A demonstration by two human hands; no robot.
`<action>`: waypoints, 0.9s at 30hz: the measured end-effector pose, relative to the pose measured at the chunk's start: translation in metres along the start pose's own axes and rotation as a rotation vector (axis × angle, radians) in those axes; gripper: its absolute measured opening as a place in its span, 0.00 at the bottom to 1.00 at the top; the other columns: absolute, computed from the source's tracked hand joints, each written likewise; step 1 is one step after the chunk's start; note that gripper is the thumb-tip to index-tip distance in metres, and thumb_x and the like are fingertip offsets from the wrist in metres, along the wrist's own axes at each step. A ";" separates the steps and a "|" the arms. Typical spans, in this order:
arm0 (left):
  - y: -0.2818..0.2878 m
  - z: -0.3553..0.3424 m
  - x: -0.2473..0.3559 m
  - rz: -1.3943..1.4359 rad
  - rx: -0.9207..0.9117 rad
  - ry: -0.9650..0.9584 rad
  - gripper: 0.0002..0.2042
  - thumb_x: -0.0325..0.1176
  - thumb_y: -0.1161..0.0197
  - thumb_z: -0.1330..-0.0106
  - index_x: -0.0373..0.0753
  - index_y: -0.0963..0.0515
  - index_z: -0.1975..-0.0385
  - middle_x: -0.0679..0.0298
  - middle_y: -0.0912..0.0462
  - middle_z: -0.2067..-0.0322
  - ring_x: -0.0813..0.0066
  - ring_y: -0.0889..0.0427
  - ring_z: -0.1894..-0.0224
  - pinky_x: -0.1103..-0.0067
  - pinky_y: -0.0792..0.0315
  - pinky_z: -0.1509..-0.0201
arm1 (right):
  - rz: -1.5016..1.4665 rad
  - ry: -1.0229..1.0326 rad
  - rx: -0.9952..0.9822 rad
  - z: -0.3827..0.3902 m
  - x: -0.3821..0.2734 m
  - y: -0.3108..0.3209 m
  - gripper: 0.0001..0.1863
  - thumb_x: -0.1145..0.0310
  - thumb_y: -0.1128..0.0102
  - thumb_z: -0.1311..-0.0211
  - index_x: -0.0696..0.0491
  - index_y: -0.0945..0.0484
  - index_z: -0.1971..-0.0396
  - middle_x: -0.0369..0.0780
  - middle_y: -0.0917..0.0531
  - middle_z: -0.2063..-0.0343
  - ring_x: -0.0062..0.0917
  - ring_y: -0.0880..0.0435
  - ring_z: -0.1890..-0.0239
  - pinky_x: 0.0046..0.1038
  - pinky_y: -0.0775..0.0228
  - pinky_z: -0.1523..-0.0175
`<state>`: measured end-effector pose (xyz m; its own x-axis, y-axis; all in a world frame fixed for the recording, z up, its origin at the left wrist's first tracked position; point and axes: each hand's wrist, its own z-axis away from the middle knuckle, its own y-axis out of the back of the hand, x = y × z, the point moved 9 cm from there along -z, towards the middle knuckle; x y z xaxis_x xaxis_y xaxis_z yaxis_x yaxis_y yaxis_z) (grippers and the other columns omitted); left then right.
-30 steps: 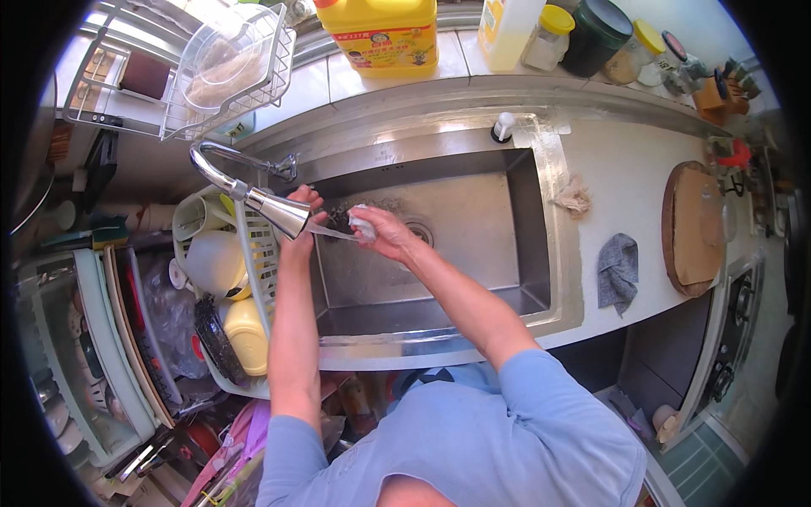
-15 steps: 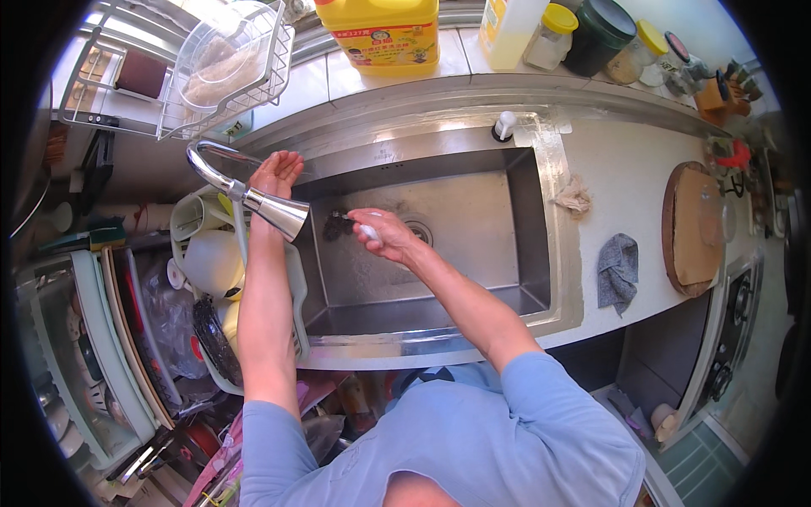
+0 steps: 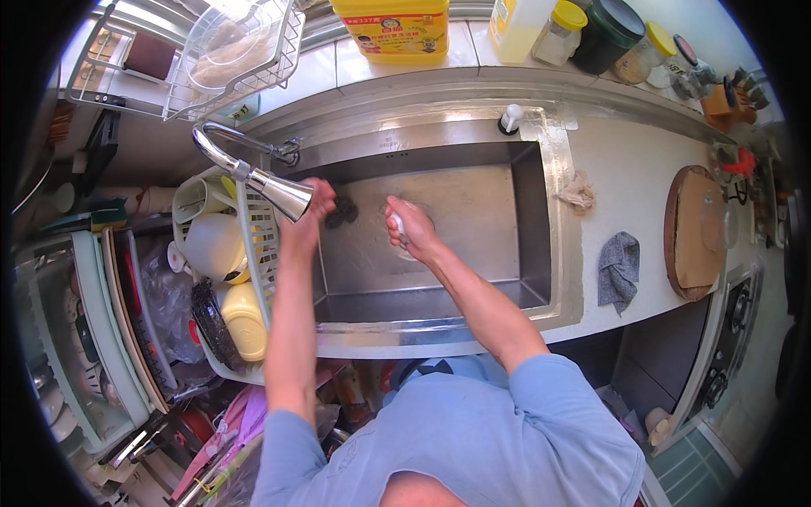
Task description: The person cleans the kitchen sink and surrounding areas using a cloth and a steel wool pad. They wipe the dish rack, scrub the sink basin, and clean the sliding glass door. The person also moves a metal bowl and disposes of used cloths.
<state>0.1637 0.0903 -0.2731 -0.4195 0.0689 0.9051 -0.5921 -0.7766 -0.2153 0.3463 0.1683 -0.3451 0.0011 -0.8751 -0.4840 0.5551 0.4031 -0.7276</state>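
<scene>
My left hand [image 3: 314,203] is over the left end of the steel sink [image 3: 465,190], partly behind the chrome faucet head [image 3: 287,198]. Its fingers are blurred, so their pose is unclear. Near its fingertips a dark scouring pad [image 3: 341,211] lies on the sink floor. My right hand [image 3: 414,226] hovers above the middle of the sink, curled round a small white object [image 3: 400,224] whose kind I cannot make out. Beneath that hand the drain is mostly hidden. At the faucet's base the handle [image 3: 289,152] shows, with neither hand on it.
Left of the sink stands a dish rack [image 3: 263,245] with yellow bowls [image 3: 245,321]. A large yellow jug [image 3: 393,29] is on the back ledge. On the right counter lie a beige cloth [image 3: 578,193], a grey cloth [image 3: 619,270] and a round wooden board [image 3: 694,232].
My left hand has come nearer from beside the faucet's base to beside its head. My right hand has moved right, away from the scouring pad, and its fingers have curled in.
</scene>
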 end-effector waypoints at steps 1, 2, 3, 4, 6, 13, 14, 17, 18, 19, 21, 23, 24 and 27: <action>-0.015 0.025 -0.008 -0.059 0.034 0.064 0.09 0.33 0.41 0.37 0.36 0.25 0.61 0.62 0.19 0.66 0.72 0.19 0.64 0.75 0.24 0.65 | -0.022 0.067 -0.016 -0.002 -0.005 0.000 0.18 0.51 0.54 0.31 0.53 0.29 0.62 0.34 0.24 0.74 0.18 0.27 0.75 0.21 0.36 0.73; -0.025 0.048 -0.022 -0.133 0.041 0.107 0.09 0.32 0.40 0.37 0.35 0.25 0.61 0.61 0.19 0.66 0.73 0.19 0.64 0.78 0.23 0.68 | -0.042 0.125 -0.039 -0.001 -0.008 -0.003 0.20 0.51 0.55 0.31 0.54 0.28 0.58 0.36 0.21 0.70 0.20 0.22 0.70 0.22 0.30 0.68; -0.046 0.071 -0.030 -0.182 0.021 0.178 0.12 0.33 0.39 0.38 0.35 0.25 0.58 0.61 0.19 0.64 0.74 0.19 0.63 0.79 0.23 0.68 | -0.068 0.106 -0.053 0.000 -0.007 -0.005 0.21 0.52 0.55 0.30 0.55 0.30 0.53 0.38 0.22 0.64 0.22 0.23 0.64 0.24 0.30 0.62; -0.065 0.088 -0.040 -0.178 -0.022 0.205 0.15 0.35 0.38 0.38 0.34 0.25 0.55 0.63 0.20 0.62 0.75 0.20 0.63 0.80 0.23 0.67 | -0.092 0.085 -0.069 0.003 -0.007 -0.008 0.23 0.52 0.55 0.30 0.56 0.32 0.48 0.40 0.22 0.59 0.24 0.23 0.58 0.26 0.30 0.55; -0.073 0.101 -0.056 -0.335 0.002 0.138 0.17 0.34 0.38 0.38 0.33 0.26 0.52 0.65 0.21 0.62 0.78 0.21 0.64 0.82 0.26 0.68 | -0.128 0.027 -0.118 0.009 -0.002 -0.020 0.27 0.52 0.55 0.30 0.57 0.35 0.42 0.42 0.24 0.51 0.26 0.25 0.50 0.29 0.31 0.48; -0.040 0.116 -0.027 -0.311 0.071 0.026 0.14 0.30 0.39 0.38 0.32 0.23 0.55 0.64 0.19 0.65 0.80 0.22 0.66 0.84 0.28 0.65 | 0.203 -0.156 -0.217 0.051 -0.007 -0.031 0.26 0.56 0.51 0.32 0.57 0.36 0.41 0.41 0.26 0.49 0.27 0.25 0.48 0.31 0.34 0.43; -0.037 0.120 -0.027 -0.289 0.067 0.027 0.14 0.30 0.40 0.38 0.32 0.23 0.54 0.64 0.19 0.65 0.80 0.22 0.66 0.84 0.28 0.65 | 0.289 -0.170 -0.240 0.055 -0.007 -0.032 0.25 0.58 0.50 0.32 0.57 0.35 0.41 0.41 0.26 0.50 0.26 0.25 0.49 0.31 0.33 0.43; -0.039 0.132 -0.024 -0.160 0.071 0.068 0.15 0.30 0.40 0.39 0.32 0.23 0.54 0.63 0.19 0.64 0.80 0.22 0.67 0.83 0.27 0.66 | 0.353 -0.109 -0.230 0.057 -0.012 -0.033 0.20 0.62 0.49 0.33 0.58 0.31 0.47 0.40 0.25 0.52 0.26 0.25 0.50 0.30 0.30 0.46; -0.044 0.138 -0.024 -0.076 0.085 0.105 0.15 0.30 0.40 0.39 0.32 0.23 0.54 0.63 0.19 0.64 0.79 0.21 0.66 0.82 0.27 0.66 | 0.340 -0.105 -0.231 0.058 -0.013 -0.034 0.20 0.63 0.48 0.33 0.59 0.30 0.48 0.40 0.24 0.52 0.25 0.24 0.51 0.29 0.30 0.46; -0.049 0.144 -0.024 0.009 0.101 0.143 0.15 0.29 0.40 0.40 0.32 0.23 0.54 0.63 0.19 0.64 0.78 0.21 0.66 0.82 0.26 0.66 | 0.327 -0.103 -0.232 0.059 -0.013 -0.035 0.19 0.63 0.47 0.34 0.59 0.30 0.48 0.40 0.24 0.53 0.25 0.24 0.51 0.29 0.29 0.47; -0.048 0.149 -0.024 -0.038 0.110 0.151 0.14 0.29 0.41 0.40 0.32 0.23 0.54 0.63 0.18 0.64 0.78 0.20 0.65 0.81 0.26 0.66 | 0.337 -0.077 -0.214 0.061 -0.016 -0.037 0.18 0.64 0.47 0.34 0.59 0.29 0.50 0.40 0.23 0.55 0.23 0.24 0.53 0.28 0.28 0.48; -0.040 0.150 -0.023 -0.143 0.135 0.117 0.15 0.29 0.41 0.40 0.32 0.23 0.54 0.62 0.18 0.64 0.77 0.20 0.64 0.81 0.25 0.66 | 0.388 -0.031 -0.179 0.064 -0.025 -0.037 0.16 0.64 0.47 0.34 0.58 0.27 0.53 0.38 0.22 0.58 0.21 0.22 0.57 0.27 0.28 0.50; -0.032 0.149 -0.021 -0.226 0.155 0.079 0.15 0.29 0.42 0.39 0.32 0.23 0.54 0.62 0.19 0.63 0.77 0.20 0.64 0.81 0.24 0.65 | 0.418 0.001 -0.162 0.065 -0.030 -0.037 0.16 0.64 0.47 0.34 0.58 0.28 0.53 0.38 0.22 0.58 0.21 0.23 0.56 0.26 0.28 0.50; -0.023 0.151 -0.010 -0.363 0.212 0.026 0.14 0.29 0.43 0.39 0.31 0.23 0.55 0.63 0.18 0.65 0.79 0.20 0.65 0.81 0.25 0.66 | 0.411 0.097 -0.100 0.069 -0.045 -0.035 0.15 0.64 0.49 0.33 0.58 0.29 0.53 0.38 0.22 0.59 0.20 0.23 0.57 0.25 0.28 0.52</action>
<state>0.2854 0.0127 -0.2219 -0.2281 0.3753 0.8984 -0.5514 -0.8103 0.1985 0.3844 0.1748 -0.2644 0.1248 -0.6092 -0.7832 0.4417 0.7409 -0.5059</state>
